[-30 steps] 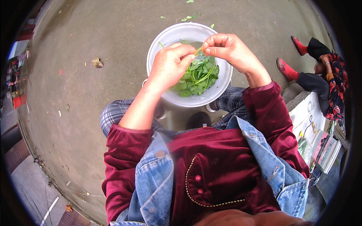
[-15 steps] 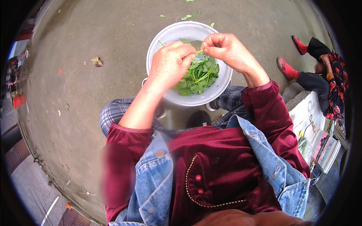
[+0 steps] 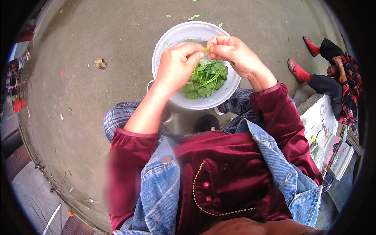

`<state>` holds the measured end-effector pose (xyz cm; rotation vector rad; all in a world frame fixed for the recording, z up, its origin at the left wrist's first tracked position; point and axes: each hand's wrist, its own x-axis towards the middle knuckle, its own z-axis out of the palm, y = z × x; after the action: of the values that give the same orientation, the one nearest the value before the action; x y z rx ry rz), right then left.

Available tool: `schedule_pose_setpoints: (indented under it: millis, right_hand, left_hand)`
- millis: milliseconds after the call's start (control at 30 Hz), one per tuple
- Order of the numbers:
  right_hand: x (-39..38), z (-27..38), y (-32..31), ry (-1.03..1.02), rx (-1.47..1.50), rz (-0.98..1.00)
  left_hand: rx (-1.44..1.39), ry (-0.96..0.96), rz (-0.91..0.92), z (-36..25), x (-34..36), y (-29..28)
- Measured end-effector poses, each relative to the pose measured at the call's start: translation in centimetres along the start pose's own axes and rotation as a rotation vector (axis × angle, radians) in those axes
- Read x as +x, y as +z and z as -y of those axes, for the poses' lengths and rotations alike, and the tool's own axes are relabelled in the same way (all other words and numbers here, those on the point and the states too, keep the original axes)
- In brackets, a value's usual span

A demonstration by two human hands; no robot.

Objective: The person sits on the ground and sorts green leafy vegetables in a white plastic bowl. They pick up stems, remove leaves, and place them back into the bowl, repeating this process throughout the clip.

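Note:
Above a pale round basin, both my hands pinch a light green vegetable stem. My left hand grips it between thumb and forefinger, and a thin piece of stalk pokes out past its far side. My right hand is closed on the other end, its fingertips almost touching the left ones; a bit of green leaf shows under its palm. Leafy greens with long stems lie in the basin, where some water seems to show. My hands hide the basin's far left part.
The basin stands close to my knees on a concrete floor. Leaf scraps lie beyond it, and a dry leaf to the left. At the right, a person in red shoes sits near a white block and stacked papers.
My right hand has turned slightly and its fingers have curled in closer to the left fingertips. Less of the stem shows between the hands. A leaf bit now appears under the right palm.

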<state>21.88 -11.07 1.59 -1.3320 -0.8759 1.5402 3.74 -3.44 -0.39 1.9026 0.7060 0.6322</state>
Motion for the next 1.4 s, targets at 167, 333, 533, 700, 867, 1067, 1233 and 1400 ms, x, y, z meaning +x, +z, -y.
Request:
schedule_pose_setpoints:
  millis: [167,333,533,700,867,1067,1233,1400]
  right_hand:
    - [0.2,-0.5,-0.1,0.062,-0.045,-0.032]
    - [0.1,-0.9,-1.4,0.085,-0.172,-0.113]
    - [0.0,-0.4,-7.0,-0.032,-0.470,-0.401]
    - [-1.0,1.5,-12.1,0.034,-0.820,-0.762]
    - [-0.3,0.5,-12.1,0.133,-1.290,-0.948]
    - [2.1,-5.1,-6.2,-0.265,-1.088,-0.201]
    - [3.5,-11.1,-1.6,0.181,-1.562,0.306]
    - [3.2,-14.5,-1.0,0.223,-1.816,0.431]
  left_hand:
    - [-0.432,-0.163,-0.028,0.3,0.4,-0.3]
    - [-0.565,-0.145,-0.143,0.5,0.9,-1.6]
    - [-0.504,-0.131,-0.296,0.9,1.6,-4.0]
    - [-0.353,-0.126,-0.263,1.3,1.5,-3.5]
    - [0.112,-0.115,-0.040,1.7,1.1,-2.6]
    - [0.250,-0.051,-0.059,1.5,0.8,-2.6]
    - [0.213,-0.041,0.039,1.5,0.7,-2.7]
    - [0.164,-0.033,0.070,1.7,0.8,-2.6]
